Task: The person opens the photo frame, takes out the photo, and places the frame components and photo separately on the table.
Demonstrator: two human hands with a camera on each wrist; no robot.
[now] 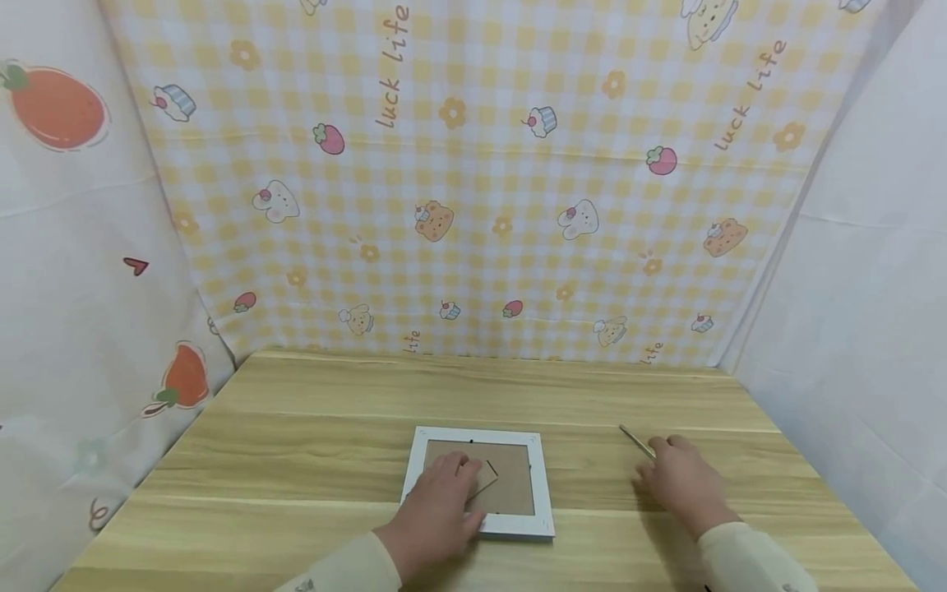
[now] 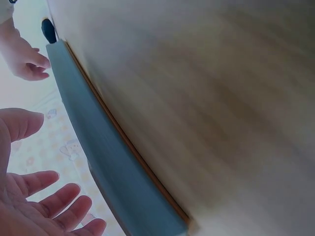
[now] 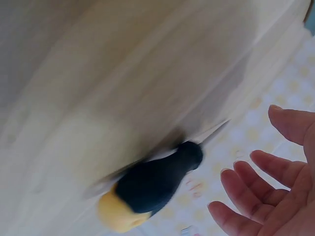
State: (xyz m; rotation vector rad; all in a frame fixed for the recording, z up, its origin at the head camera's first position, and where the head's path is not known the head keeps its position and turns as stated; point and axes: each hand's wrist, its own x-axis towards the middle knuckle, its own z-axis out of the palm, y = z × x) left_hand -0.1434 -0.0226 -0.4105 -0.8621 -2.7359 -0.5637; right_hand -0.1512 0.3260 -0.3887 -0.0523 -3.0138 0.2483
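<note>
A white picture frame [image 1: 544,497] lies with its back up on the table, its brown backing board [image 1: 515,491] showing small dark tabs at the edges. My left hand [image 1: 440,503] is over the frame's left part and hides some of it. In the left wrist view the fingers of the left hand [image 2: 47,201] are spread loosely beside the frame's edge [image 2: 106,142]. Over a screwdriver [image 1: 635,441] at the right hovers my right hand [image 1: 684,483]. The right wrist view shows the black and yellow screwdriver handle [image 3: 155,182] on the table, apart from the relaxed right hand [image 3: 275,191].
The wood-grain table [image 1: 333,395] runs back to a yellow checked cloth [image 1: 473,181]. White cloths hang along the left side [image 1: 66,312] and the right side [image 1: 851,271]. Between frame and screwdriver lies a stretch of bare tabletop [image 1: 588,485].
</note>
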